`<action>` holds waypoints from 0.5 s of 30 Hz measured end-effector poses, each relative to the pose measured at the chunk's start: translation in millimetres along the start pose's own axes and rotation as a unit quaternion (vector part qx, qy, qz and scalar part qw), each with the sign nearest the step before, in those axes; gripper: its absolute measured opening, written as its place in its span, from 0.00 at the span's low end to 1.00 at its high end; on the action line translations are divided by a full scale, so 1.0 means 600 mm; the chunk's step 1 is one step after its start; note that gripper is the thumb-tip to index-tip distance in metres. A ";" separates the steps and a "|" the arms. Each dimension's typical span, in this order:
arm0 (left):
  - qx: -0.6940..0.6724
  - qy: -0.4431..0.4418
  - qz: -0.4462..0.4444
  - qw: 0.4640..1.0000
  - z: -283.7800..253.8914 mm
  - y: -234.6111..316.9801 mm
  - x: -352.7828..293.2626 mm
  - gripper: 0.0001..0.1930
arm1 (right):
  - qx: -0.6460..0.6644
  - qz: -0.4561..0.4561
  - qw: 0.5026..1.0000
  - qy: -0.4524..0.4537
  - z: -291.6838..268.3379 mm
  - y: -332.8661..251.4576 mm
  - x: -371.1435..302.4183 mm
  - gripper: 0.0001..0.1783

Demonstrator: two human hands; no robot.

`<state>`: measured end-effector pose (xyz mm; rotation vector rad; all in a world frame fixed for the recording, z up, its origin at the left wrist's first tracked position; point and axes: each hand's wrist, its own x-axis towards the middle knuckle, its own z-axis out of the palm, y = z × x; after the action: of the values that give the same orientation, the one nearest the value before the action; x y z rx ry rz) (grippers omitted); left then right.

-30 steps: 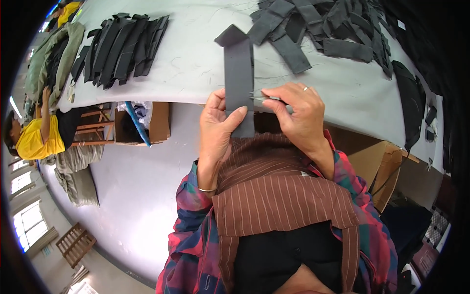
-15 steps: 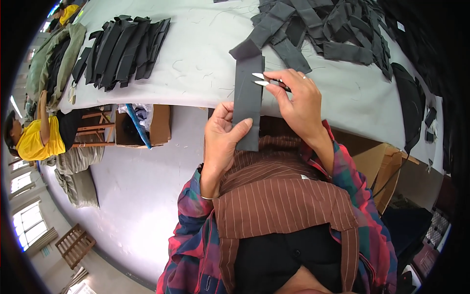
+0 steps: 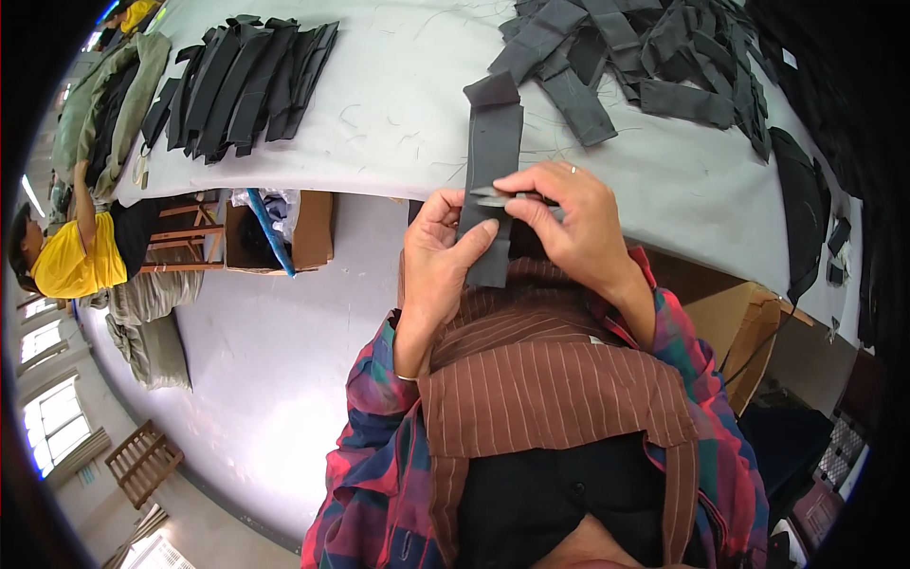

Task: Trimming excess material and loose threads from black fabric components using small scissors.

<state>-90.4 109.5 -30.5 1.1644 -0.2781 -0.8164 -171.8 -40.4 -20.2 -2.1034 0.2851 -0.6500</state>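
Note:
My left hand (image 3: 444, 248) grips the lower part of a dark grey fabric strip (image 3: 494, 142), thumb on top and fingers behind. The strip's far end is folded over and lies at the table's edge. In my right hand (image 3: 575, 213) is a pair of small thread snips (image 3: 491, 197), pinched between thumb and fingers. Their pale blades lie across the strip, just above my left thumb, and look nearly closed. The snips' handles are mostly hidden in my right hand.
On the white-covered table (image 3: 398, 104), a row of dark strips (image 3: 248, 87) lies at the left and a loose heap of strips (image 3: 626, 57) at the far right. Cut threads are scattered about. A cardboard box (image 3: 311, 232) stands below. A person in yellow (image 3: 78, 256) is at the left.
My right hand has brought the snips down and toward me along the strip, close to my left thumb. The blades, spread before, have come together. The view has shifted slightly.

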 end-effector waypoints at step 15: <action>-0.008 0.027 -0.012 1.000 -0.011 0.009 -0.001 0.09 | -0.175 -0.114 0.977 0.034 0.017 -0.025 -0.017 0.08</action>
<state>-84.9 115.2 -28.2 1.1759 -0.2126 -0.8061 -175.6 -20.3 -16.1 -2.4787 0.2083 -0.8573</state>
